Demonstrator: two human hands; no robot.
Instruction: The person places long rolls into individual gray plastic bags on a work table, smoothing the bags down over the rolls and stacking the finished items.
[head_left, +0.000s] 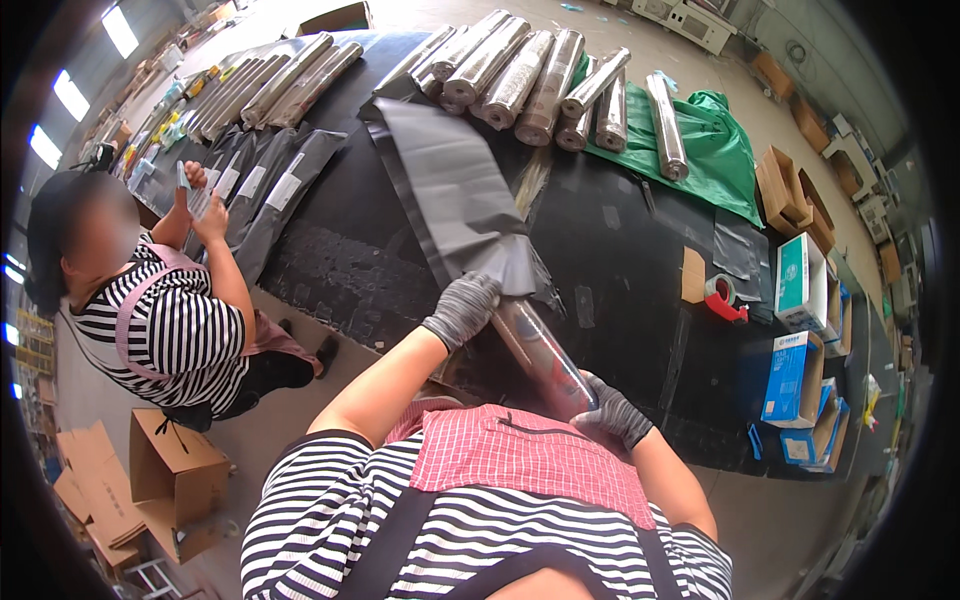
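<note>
- The roll [540,355] runs between the two hands, its far end inside the bag [450,190].
- The left hand's fingers [470,300] close on the bag's mouth around the roll; the right hand's fingers [610,410] hold the near end.
- The bag lies on the worktop [620,250], stretching away beyond the left fingers.
- More rolls [530,70] lie in a row beyond the bag.
- A tape dispenser [722,297] sits right of the fingers, with boxes [800,330] further right.
- Another person [160,310] stands well left.

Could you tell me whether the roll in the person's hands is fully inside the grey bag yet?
Partly in: the clear-wrapped roll enters the grey bag beside the left hand; its lower end shows at the right hand.
</note>
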